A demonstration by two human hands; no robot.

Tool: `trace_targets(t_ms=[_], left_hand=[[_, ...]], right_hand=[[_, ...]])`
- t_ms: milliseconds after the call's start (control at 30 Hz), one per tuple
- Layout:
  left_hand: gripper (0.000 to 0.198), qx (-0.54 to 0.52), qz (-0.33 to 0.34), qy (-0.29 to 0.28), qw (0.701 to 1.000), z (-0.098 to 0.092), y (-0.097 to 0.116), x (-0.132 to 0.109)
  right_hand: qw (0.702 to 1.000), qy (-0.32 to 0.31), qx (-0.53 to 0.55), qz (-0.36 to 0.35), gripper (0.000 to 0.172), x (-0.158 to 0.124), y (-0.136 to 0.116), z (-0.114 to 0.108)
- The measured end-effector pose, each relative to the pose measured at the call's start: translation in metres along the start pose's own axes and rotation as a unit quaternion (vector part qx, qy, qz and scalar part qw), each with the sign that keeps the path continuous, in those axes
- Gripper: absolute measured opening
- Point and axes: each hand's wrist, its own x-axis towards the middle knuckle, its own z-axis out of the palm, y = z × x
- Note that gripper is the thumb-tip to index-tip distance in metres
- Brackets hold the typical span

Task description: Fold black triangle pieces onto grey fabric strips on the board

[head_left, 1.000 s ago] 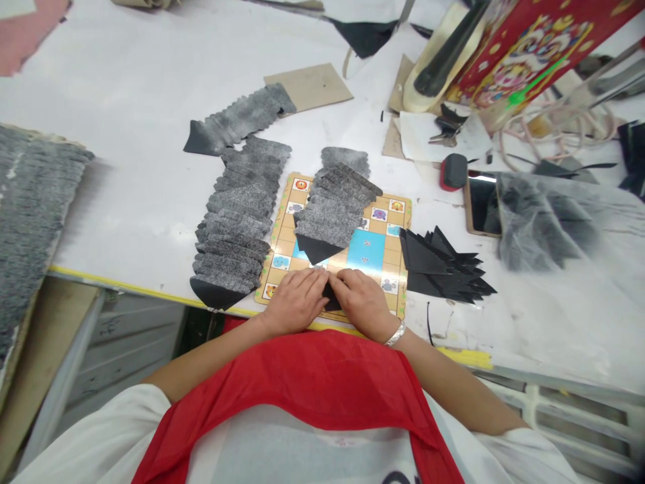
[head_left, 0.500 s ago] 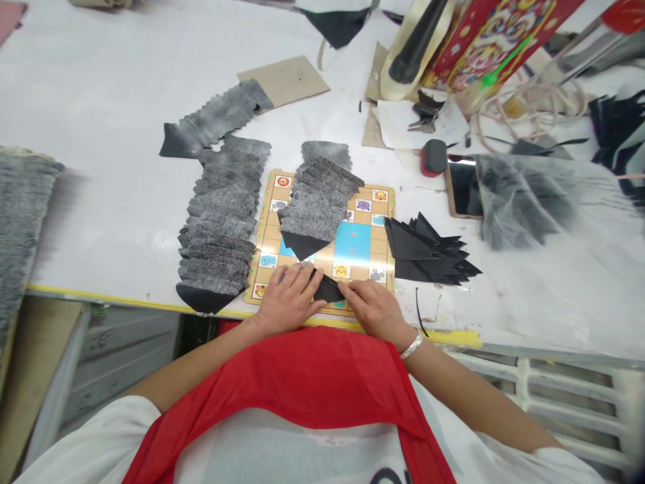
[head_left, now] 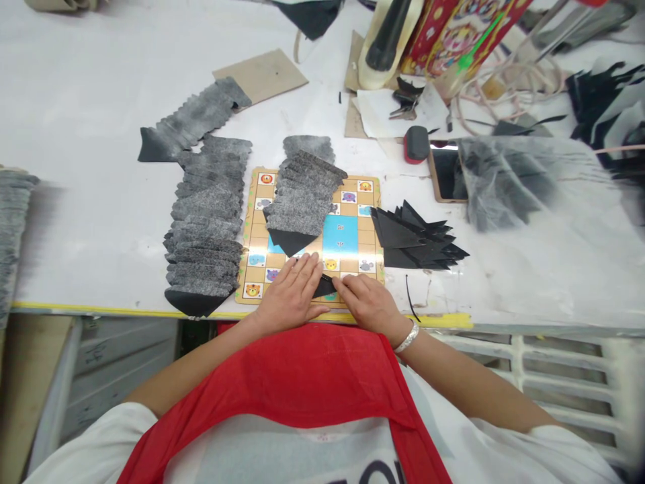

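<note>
Person's at a wht table (head_left: pixel 101 101), both hands on a small blk piece (head_left: pixel 323 288) lying on the game board (head_left: pixel 246 249), near its front edge, approx. mid-width. L hand (head_left: pixel 291 292) is laid flat, palm down, fingers straight & close tog., thumb out to the side; it covers the piece's L part, not clamped on anything. R hand (head_left: pixel 370 302) has bent fingers, tips at the piece's R end; can't tell from here if they're pinching it or just pressing. Hands are apart, w/ part of the piece showing btwn. Bracelet (head_left: pixel 407 336) on R wrist, red apron (head_left: pixel 302 376) in front.

Just beyond the L hand, a grey stack (head_left: pixel 305 195) of overlapping pcs sits on the board, blk tip toward the person. Longer grey row (head_left: pixel 206 222) runs just L of the board; another strip (head_left: pixel 189 117) angles off behind it, far end on a tan card (head_left: pixel 272 74). R of the board: fanned pile (head_left: pixel 418 238) of blk triangles, thin blk strip (head_left: pixel 412 299) nearer the table edge. Farther back R: phone (head_left: pixel 447 171) partly under a clear bag (head_left: pixel 508 181), small blk/red case (head_left: pixel 416 144) beside it, keys (head_left: pixel 406 101) on wht paper.
</note>
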Motion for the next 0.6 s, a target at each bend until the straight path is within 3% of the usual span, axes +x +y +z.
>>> trace_targets(t_ms=[167, 333, 600], left_hand=[[0.075, -0.032, 0.041, -0.062, 0.997, 0.009, 0.000, 0.005], [0.078, -0.045, 0.032, -0.063, 0.996, 0.010, 0.000, 0.005], [0.072, -0.057, 0.055, -0.071, 0.994, 0.009, 0.001, 0.006]], right_hand=[[0.999, 0.036, 0.010, -0.006, 0.030, -0.008, 0.002, 0.005], [0.997, 0.072, 0.006, -0.013, 0.030, -0.021, 0.006, 0.009], [0.998, 0.059, 0.032, -0.004, 0.031, -0.022, 0.006, 0.008]])
